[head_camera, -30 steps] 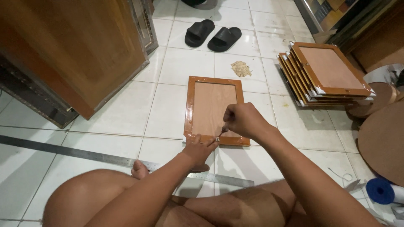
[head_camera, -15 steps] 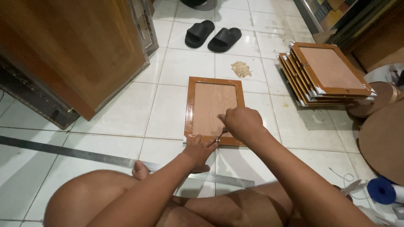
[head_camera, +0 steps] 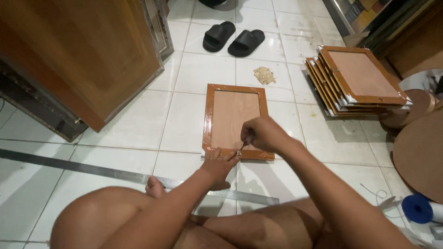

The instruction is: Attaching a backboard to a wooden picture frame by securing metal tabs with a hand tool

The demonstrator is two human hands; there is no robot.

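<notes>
A brown picture frame (head_camera: 236, 121) lies face down on the white tiled floor (head_camera: 138, 124). At its six o'clock edge, the left hand (head_camera: 217, 163) steadies a small metal fitting (head_camera: 239, 152) while the right hand (head_camera: 264, 133) holds a thin tool (head_camera: 246, 142) on it.

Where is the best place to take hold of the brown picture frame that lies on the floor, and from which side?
Probably the long left rail of the picture frame, reached from the left. It lies flat, back up, on the tiled floor, and that rail is bare. The near rail is taken: the left hand presses there and the right hand holds a small tool to it.
</notes>
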